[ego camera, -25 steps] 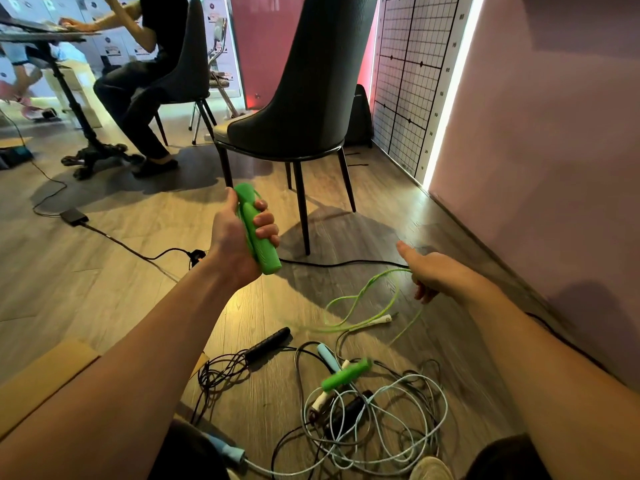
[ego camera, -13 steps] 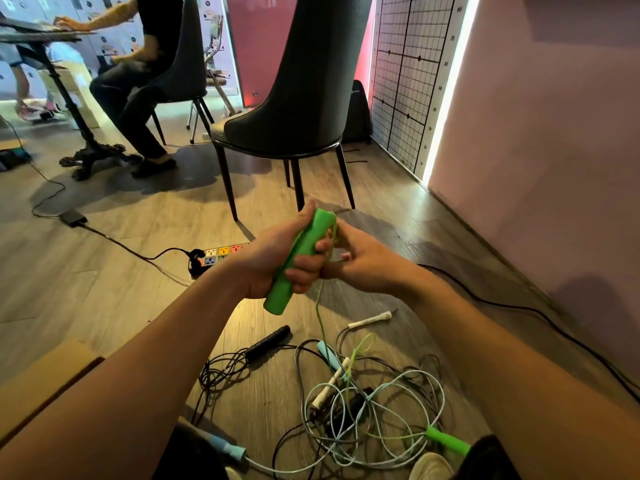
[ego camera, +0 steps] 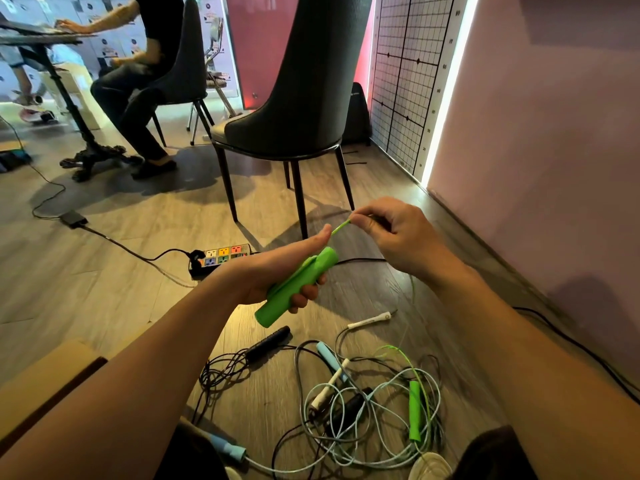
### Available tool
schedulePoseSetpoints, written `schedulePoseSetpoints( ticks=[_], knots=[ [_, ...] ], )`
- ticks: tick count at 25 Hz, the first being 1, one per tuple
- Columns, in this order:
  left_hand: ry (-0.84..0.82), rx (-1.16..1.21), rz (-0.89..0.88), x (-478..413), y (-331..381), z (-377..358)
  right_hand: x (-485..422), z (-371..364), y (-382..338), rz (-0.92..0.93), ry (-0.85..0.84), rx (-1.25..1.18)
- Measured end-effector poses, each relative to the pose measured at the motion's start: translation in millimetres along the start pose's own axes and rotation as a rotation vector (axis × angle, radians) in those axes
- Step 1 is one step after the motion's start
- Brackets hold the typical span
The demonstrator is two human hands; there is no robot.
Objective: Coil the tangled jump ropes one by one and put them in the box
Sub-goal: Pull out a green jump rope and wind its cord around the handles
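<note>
head view: left hand [ego camera: 273, 271] grips green handle [ego camera: 297, 289]; right hand [ego camera: 398, 237] pinches green cord [ego camera: 341, 226]; wall posters [ego camera: 104, 50] too blurred to read.

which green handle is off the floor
The green handle gripped in the left hand; the second green handle lies among the tangled ropes on the floor.

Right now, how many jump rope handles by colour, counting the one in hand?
Green: 2, held green handle in left hand, green handle in the pile
Black: 2, black handle beside the pile, black handle in the pile
Light blue: 2, upper blue handle, near blue handle
White: 2, far white handle, white handle in the pile
Total: 8
</note>
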State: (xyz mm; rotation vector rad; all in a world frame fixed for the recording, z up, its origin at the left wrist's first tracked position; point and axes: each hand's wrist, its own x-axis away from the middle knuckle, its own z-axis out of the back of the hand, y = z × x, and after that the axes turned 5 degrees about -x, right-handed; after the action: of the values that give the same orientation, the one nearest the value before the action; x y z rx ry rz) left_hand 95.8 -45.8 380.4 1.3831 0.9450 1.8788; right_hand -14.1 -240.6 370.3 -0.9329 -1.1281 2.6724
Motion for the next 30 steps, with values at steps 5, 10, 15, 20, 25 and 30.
schedulePoseSetpoints(
  ticks=[5,10,15,20,25,30],
  knots=[
    [-0.175,0.254,-0.134,-2.7,6.1,-2.7,-0.4,-1.0,1.2,-0.036,0.130,0.067],
    [-0.220,0.799,-0.516,1.2,12.6,3.6,5.0,-12.0,6.2,-0.267,-0.127,0.035],
    [0.184,1.284,-0.875,-6.0,4.6,30.6,12.4,-21.3,6.9,-0.447,-0.487,-0.021],
    [0.703,1.350,-0.814,-12.7,-2.9,45.3,12.2,-26.6,-5.6,-0.378,-0.605,-0.032],
    [0.860,0.443,-0.652,-14.2,-8.9,37.1,5.4,-27.5,-22.8,0.067,-0.333,0.008],
    [0.436,-0.265,-0.412,-15.2,-4.7,8.4,0.6,-12.5,-21.6,0.327,-0.004,0.199]
  ],
)
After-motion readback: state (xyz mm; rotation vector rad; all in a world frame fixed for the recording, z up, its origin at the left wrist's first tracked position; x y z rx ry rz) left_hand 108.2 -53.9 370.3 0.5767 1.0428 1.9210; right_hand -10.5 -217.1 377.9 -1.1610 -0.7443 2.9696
